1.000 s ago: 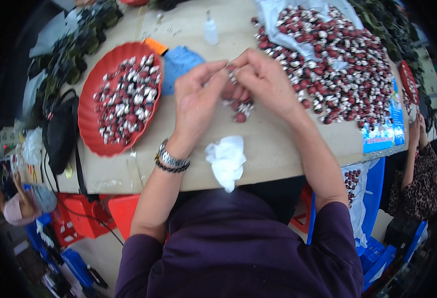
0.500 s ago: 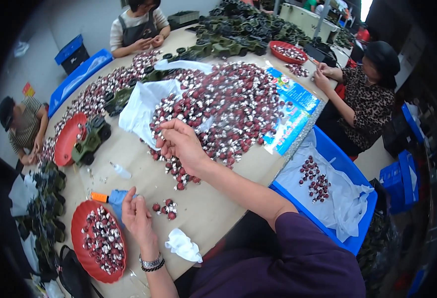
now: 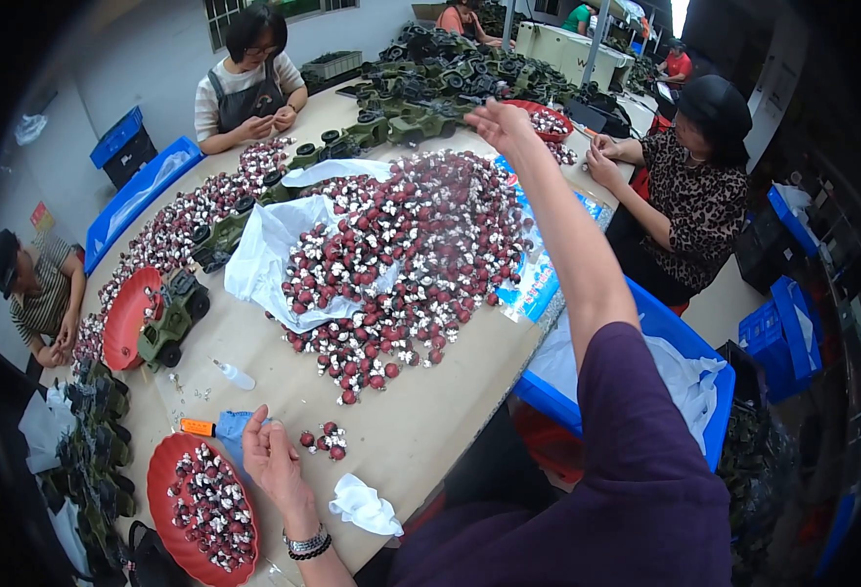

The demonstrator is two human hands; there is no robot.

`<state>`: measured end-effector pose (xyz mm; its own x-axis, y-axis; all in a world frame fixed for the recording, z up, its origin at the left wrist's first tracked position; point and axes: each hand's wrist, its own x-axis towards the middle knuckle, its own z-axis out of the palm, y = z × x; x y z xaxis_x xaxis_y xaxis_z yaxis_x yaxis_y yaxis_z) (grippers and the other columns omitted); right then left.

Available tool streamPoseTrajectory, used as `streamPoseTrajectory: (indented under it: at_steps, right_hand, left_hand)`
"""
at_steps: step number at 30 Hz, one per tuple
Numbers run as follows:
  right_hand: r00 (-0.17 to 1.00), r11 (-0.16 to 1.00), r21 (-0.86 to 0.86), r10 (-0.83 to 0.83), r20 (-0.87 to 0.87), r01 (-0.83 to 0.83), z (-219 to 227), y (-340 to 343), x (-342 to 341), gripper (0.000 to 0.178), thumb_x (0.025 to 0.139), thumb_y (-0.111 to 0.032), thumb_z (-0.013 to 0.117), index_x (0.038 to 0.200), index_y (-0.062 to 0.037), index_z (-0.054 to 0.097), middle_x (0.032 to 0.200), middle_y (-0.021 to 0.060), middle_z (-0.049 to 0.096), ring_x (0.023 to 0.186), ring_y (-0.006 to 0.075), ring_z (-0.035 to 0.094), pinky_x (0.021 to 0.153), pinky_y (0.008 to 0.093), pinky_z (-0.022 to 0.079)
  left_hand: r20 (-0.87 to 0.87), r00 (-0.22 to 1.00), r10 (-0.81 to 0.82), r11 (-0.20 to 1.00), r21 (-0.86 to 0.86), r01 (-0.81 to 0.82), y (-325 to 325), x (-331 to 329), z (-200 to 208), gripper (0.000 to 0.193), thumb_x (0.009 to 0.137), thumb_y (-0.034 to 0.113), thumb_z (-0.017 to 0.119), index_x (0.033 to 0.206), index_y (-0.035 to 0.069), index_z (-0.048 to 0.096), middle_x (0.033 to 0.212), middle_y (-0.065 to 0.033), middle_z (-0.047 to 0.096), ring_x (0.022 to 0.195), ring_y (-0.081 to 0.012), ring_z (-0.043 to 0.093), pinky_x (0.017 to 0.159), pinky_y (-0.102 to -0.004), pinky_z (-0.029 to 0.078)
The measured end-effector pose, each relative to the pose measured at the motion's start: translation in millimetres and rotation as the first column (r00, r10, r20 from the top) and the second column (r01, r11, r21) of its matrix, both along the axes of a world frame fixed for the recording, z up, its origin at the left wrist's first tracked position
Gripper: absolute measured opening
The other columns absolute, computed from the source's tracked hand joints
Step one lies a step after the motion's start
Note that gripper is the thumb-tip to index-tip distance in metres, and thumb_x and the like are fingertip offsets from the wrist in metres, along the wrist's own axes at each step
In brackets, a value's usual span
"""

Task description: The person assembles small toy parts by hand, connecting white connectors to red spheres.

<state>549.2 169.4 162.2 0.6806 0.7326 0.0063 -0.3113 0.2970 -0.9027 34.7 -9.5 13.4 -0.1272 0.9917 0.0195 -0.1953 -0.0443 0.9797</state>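
My left hand [image 3: 281, 472] is above the near table, fingers curled toward the thumb; whatever is between the fingertips is too small to make out. Beside it lie a red scalloped plate [image 3: 159, 479] of small dark-red and white pieces and a loose cluster of the same pieces [image 3: 330, 442]. My right arm stretches far forward. The right hand [image 3: 499, 124] hangs over the far edge of the big heap of red-and-white pieces [image 3: 406, 254], close to green toy vehicles [image 3: 425, 127]. Its fingers look apart, with nothing visible in them.
A small white bottle [image 3: 235, 376], an orange-handled tool [image 3: 197, 427], blue cloth [image 3: 232, 430] and crumpled white tissue [image 3: 366, 506] lie nearby. A blue bin [image 3: 714, 430] stands at the table's right edge. Several people work around the table.
My right hand has swung from the near side of the heap, where its fingers were pinched, far forward past it. The left hand stays about where it was. The view has shifted slightly.
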Motion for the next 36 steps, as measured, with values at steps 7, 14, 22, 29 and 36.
streamPoseTrajectory:
  at_steps: [7, 14, 22, 29, 36]
  right_hand:
    - [0.902, 0.951, -0.228, 0.279, 0.328, -0.211, -60, -21, -139, 0.034, 0.084, 0.004, 0.052, 0.117, 0.0026, 0.052, 0.084, 0.0139, 0.069, 0.055, 0.0127, 0.058, 0.039, 0.0251, 0.038]
    - [0.398, 0.844, -0.159, 0.398, 0.827, -0.513, -83, -91, -287, 0.016, 0.082, -0.003, 0.055, 0.094, -0.001, 0.066, 0.074, 0.0091, 0.068, 0.066, 0.0159, 0.066, 0.058, 0.0316, 0.05]
    - [-0.501, 0.493, -0.702, 0.491, 0.712, -0.514, -95, -114, -363, 0.027, 0.072, -0.018, 0.071, 0.094, -0.0035, 0.066, 0.088, 0.0113, 0.066, 0.082, 0.0309, 0.064, 0.07, 0.0404, 0.049]
    - [-0.524, 0.401, -0.767, 0.566, 0.637, -0.501, -115, -135, -391, 0.023, 0.072, -0.02, 0.072, 0.085, -0.0039, 0.063, 0.087, 0.011, 0.065, 0.081, 0.0297, 0.064, 0.068, 0.0404, 0.048]
    - [0.025, 0.364, -0.513, 0.833, 0.553, -0.778, -134, -116, -368, 0.023, 0.072, 0.002, 0.074, 0.092, -0.001, 0.061, 0.087, -0.0001, 0.062, 0.078, 0.0049, 0.058, 0.064, 0.0203, 0.048]
  left_hand:
    - [-0.024, 0.998, 0.052, 0.999, -0.008, -0.053, -6, -12, -14, 0.024, 0.093, 0.009, 0.059, 0.116, 0.002, 0.058, 0.075, 0.0054, 0.054, 0.051, 0.0015, 0.038, 0.04, -0.0149, 0.023]
    - [0.096, 0.987, 0.13, 0.991, -0.025, -0.128, 11, -1, -3, 0.014, 0.096, 0.015, 0.056, 0.103, 0.006, 0.063, 0.088, -0.0013, 0.063, 0.057, -0.002, 0.045, 0.047, -0.0162, 0.033]
    - [0.132, 0.967, 0.219, 0.976, -0.041, -0.216, 13, -24, -5, 0.024, 0.097, 0.024, 0.053, 0.101, 0.002, 0.061, 0.083, -0.0013, 0.058, 0.054, -0.0033, 0.045, 0.044, -0.0188, 0.031]
    - [0.126, 0.972, 0.199, 0.98, -0.026, -0.197, 11, -24, -6, 0.028, 0.097, 0.027, 0.053, 0.099, 0.0, 0.061, 0.082, -0.0025, 0.058, 0.055, -0.003, 0.044, 0.047, -0.0195, 0.033]
    - [0.054, 0.997, 0.056, 0.998, -0.046, -0.054, 9, -20, -10, 0.027, 0.098, 0.029, 0.055, 0.103, 0.003, 0.062, 0.085, 0.0002, 0.059, 0.056, -0.0016, 0.045, 0.043, -0.0166, 0.028]
